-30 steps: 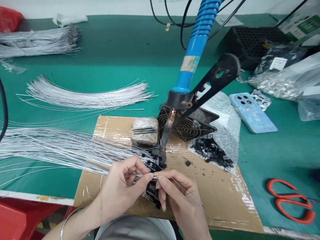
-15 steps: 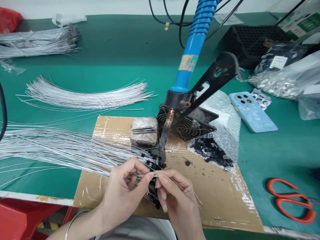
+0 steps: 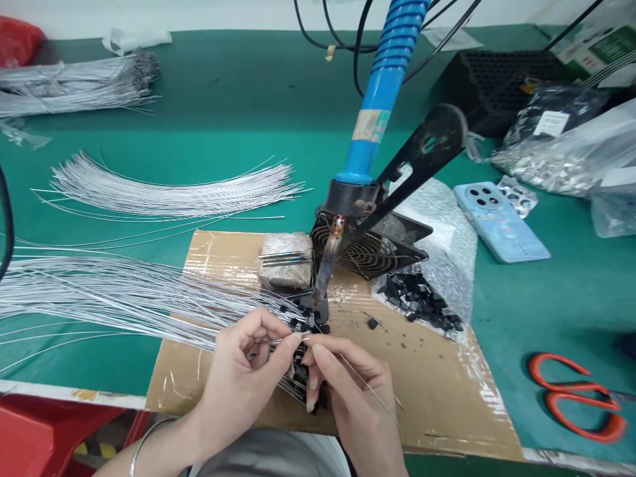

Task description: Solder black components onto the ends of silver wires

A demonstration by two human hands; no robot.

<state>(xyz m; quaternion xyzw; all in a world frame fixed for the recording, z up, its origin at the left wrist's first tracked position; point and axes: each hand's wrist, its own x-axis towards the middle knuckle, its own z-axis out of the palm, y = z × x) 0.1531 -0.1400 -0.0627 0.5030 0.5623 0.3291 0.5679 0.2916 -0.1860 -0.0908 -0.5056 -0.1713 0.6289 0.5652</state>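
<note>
My left hand (image 3: 253, 377) and my right hand (image 3: 350, 384) meet fingertip to fingertip over the cardboard, each closed in a pinch. A thin wire (image 3: 368, 387) passes through my right hand and sticks out beyond its fingers. The left thumb and forefinger grip wire close to the right fingertips; the exact join is too small to make out. Under and behind both hands lies a bundle of grey-white wires (image 3: 124, 285), many ending in small black pieces (image 3: 303, 324). Just beyond the fingertips, a blue-handled soldering iron (image 3: 370, 126) points its tip down from a black stand (image 3: 427, 159).
A cardboard sheet (image 3: 437, 404) covers the front of the green table (image 3: 511, 311). Black pieces (image 3: 420, 301) lie on bubble wrap at the right, near a blue phone (image 3: 501, 222) and orange-handled scissors (image 3: 579, 397). Another wire bundle (image 3: 173, 189) lies behind; a fan (image 3: 368, 252) stands beneath the iron.
Both pinching fingertips have shifted slightly up and left. The right fingers have curled a little differently around the wire. Nothing else has visibly moved apart from a slight shift of the view.
</note>
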